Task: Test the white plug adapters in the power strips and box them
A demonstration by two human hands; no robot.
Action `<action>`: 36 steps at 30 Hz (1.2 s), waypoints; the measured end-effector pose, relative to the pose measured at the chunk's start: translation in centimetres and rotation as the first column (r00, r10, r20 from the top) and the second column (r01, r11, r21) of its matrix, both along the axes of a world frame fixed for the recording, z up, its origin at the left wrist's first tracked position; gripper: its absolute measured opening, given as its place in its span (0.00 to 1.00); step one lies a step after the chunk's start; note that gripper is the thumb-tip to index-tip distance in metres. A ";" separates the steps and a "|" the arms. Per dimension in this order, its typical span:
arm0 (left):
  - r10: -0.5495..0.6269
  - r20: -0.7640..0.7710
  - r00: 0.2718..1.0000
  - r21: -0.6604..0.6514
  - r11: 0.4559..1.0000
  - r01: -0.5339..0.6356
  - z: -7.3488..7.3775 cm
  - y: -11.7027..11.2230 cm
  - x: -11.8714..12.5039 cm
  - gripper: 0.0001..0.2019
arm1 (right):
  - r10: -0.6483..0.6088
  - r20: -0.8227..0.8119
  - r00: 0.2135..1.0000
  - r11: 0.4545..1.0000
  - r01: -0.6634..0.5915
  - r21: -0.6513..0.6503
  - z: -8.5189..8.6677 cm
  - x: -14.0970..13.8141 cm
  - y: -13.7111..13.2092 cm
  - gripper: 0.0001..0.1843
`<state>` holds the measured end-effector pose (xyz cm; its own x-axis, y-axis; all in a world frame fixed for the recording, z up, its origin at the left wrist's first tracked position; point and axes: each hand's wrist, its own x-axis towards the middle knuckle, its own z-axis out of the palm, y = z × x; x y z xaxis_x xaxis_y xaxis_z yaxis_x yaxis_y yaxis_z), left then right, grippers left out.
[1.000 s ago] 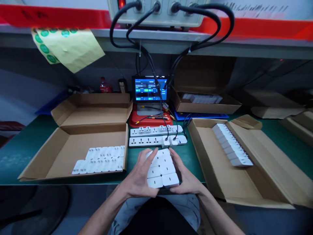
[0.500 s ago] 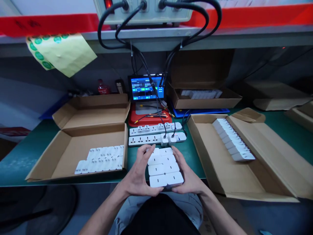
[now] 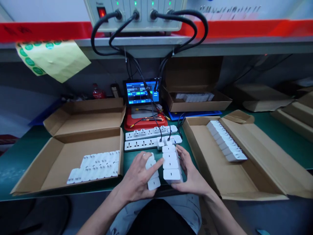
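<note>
Over the table's front edge, my left hand (image 3: 139, 176) is closed around a column of white USB chargers (image 3: 153, 183), its fingers covering part of them. My right hand (image 3: 192, 174) grips a second column of white chargers (image 3: 170, 164) by its right side and lower end. On each charger top a single small dark port slot shows. A narrow gap separates the two columns. Just beyond them lie two white power strips (image 3: 139, 145), with two chargers (image 3: 160, 143) plugged into the nearer one and cables running up from these.
At left, an open cardboard box (image 3: 56, 156) holds rows of chargers, pins up. Another open box (image 3: 205, 156) at right has one row (image 3: 226, 140). Behind are a lit screen (image 3: 142, 92), a red tray (image 3: 132, 120) and a further box (image 3: 195, 106). Cables (image 3: 137, 63) hang from the shelf.
The single block of chargers held between both hands is now split into two columns, one in each hand. The left column sits lower and is turned slightly. The camera view has shifted.
</note>
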<state>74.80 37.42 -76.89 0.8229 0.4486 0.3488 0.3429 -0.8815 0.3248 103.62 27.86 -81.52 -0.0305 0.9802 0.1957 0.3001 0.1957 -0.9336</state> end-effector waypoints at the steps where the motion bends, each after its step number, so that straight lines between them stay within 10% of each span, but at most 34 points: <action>1: 0.038 -0.042 0.998 -0.005 0.999 -0.038 -0.2 0.3 -0.1 0.57 | -0.038 0.110 0.993 0.999 0.038 0.002 0.2 0.3 0.0 0.73; 6: 0.105 -0.286 0.953 -0.083 0.988 -0.133 -1.5 2.2 0.5 0.61 | -0.091 0.593 0.800 0.991 0.129 -0.021 -1.0 1.4 0.2 0.66; 11: 0.068 -0.304 0.950 -0.126 0.986 -0.111 -3.3 2.3 1.8 0.54 | -0.108 0.706 0.700 0.991 0.135 0.018 -2.8 1.4 -0.5 0.57; 19: 0.038 -0.137 0.990 0.278 0.961 0.002 -5.5 -1.6 -1.8 0.24 | -0.131 0.852 0.506 0.965 -0.131 0.225 -3.1 -1.4 -4.3 0.29; 24: -0.022 -0.059 0.998 0.328 0.944 0.040 -5.7 -3.8 -2.2 0.19 | -0.080 0.640 0.764 0.993 0.002 0.122 -1.2 -1.2 -2.5 0.11; 28: 0.072 0.158 0.985 -0.073 0.995 -0.061 -4.2 -3.7 -1.9 0.09 | -0.220 0.060 0.974 0.970 0.225 -0.096 1.5 -0.8 0.6 0.28; 32: 0.440 0.365 0.820 -0.684 0.725 -0.085 -1.8 -1.3 -2.2 0.17 | -0.208 -0.227 0.952 0.957 0.149 -0.250 3.2 -1.5 3.4 0.38; 36: 0.658 0.383 0.648 -0.901 0.420 0.106 0.7 2.1 -2.8 0.30 | -0.127 -0.077 0.989 0.980 0.113 -0.166 3.8 -2.3 5.8 0.34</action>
<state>71.96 39.55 -76.21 0.3181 0.9479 -0.0182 -0.1158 0.0579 0.9916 101.31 33.66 -77.71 0.0993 0.9945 0.0324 0.2291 0.0089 -0.9734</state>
